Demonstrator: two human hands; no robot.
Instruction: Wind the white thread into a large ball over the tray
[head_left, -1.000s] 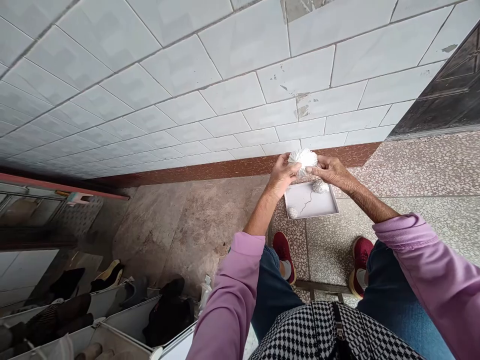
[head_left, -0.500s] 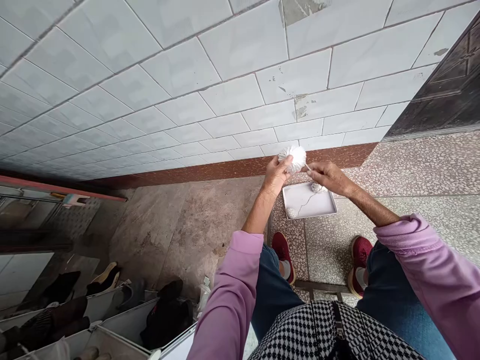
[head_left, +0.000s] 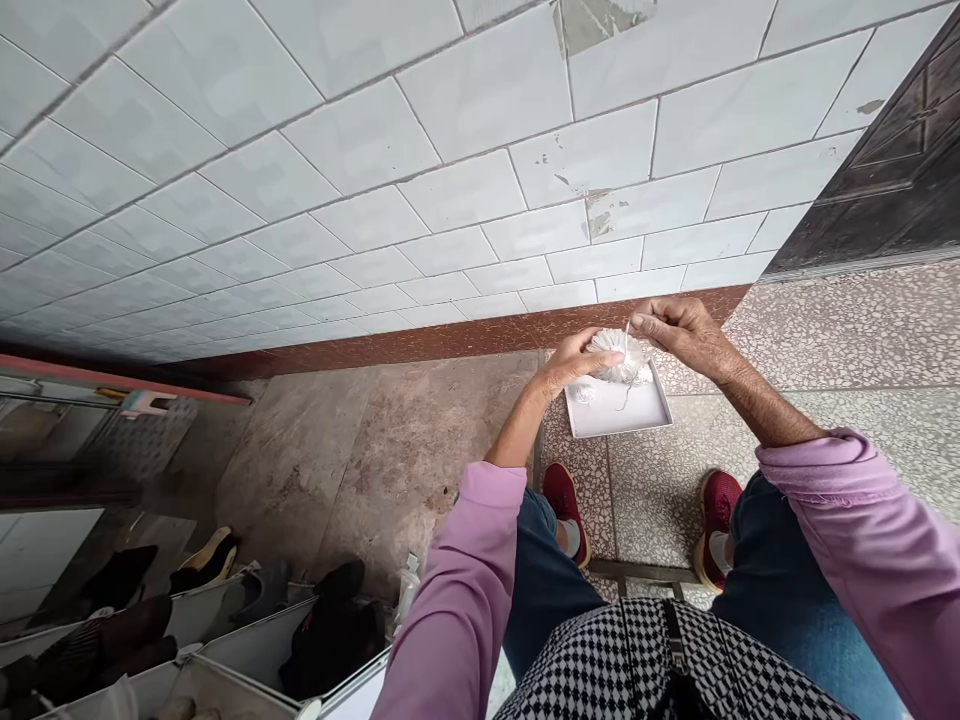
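My left hand (head_left: pixel 574 365) is closed around a ball of white yarn (head_left: pixel 616 348), held above a shallow white tray (head_left: pixel 634 420), its thumb across the near side. Right beside the ball, my right hand (head_left: pixel 682 332) pinches a white strand (head_left: pixel 628 328) between thumb and fingertips. Another strand hangs below the ball over the tray. Inside the tray, toward its left, lies a smaller white clump of yarn (head_left: pixel 584 394). The ball and my left hand cover the tray's far edge in part.
A white tiled wall (head_left: pixel 465 190) with a reddish-brown base strip (head_left: pixel 420 345) rises in front. The tray stands on the speckled floor before my red shoes (head_left: pixel 562 500). Shoes and dark items fill a rack (head_left: pixel 247 640) at lower left. A dark door (head_left: pixel 900 180) is at right.
The yarn ball has come nearer and to the right, and has turned to show its wound side. My right hand has moved up and right with the strand.
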